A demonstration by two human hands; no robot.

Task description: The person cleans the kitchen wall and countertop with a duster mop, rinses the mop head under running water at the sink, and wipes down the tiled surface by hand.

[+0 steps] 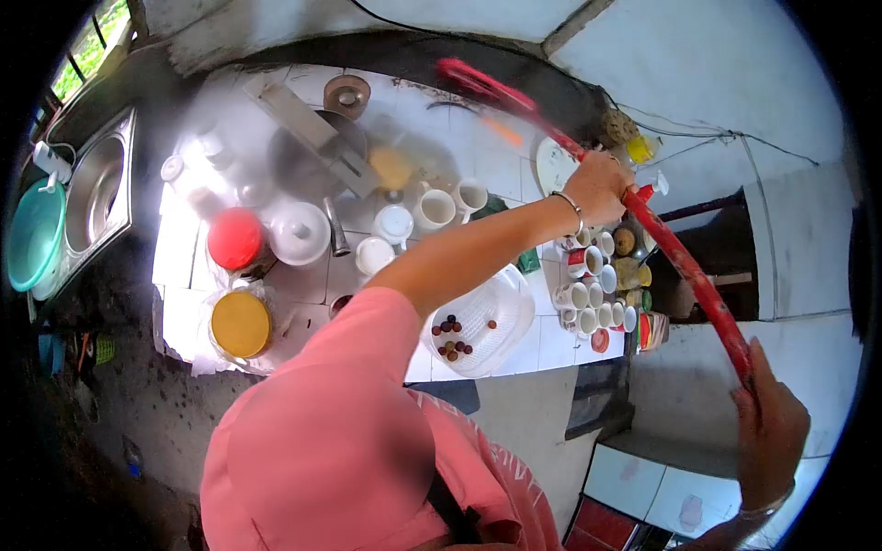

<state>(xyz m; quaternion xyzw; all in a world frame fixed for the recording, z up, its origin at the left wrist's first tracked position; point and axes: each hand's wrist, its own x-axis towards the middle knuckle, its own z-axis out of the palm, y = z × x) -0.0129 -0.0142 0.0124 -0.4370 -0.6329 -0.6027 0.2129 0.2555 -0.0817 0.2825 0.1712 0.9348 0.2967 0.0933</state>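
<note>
A long red pole (687, 262) slants across the right half of the head view. My left hand (602, 186), a bracelet on its wrist, is closed round the upper part of the pole. Lower down, near the right edge, my right hand (774, 427) grips the other end. The pole's far end, a pinkish-red, brush-like head (487, 84), is blurred and lies against the dark strip where wall and counter meet. Its exact kind is hard to make out. Beneath my left forearm is a white plastic basket (510, 303) with several small dark round fruits (450, 338).
The white tiled counter (312, 275) holds several mugs (588, 294), a red-lidded jar (235, 239), a yellow-lidded jar (241, 324) and a dark pan (317, 151). Cables (698, 133) run along the wall. A steel sink (96, 193) and a green basin (37, 234) stand left.
</note>
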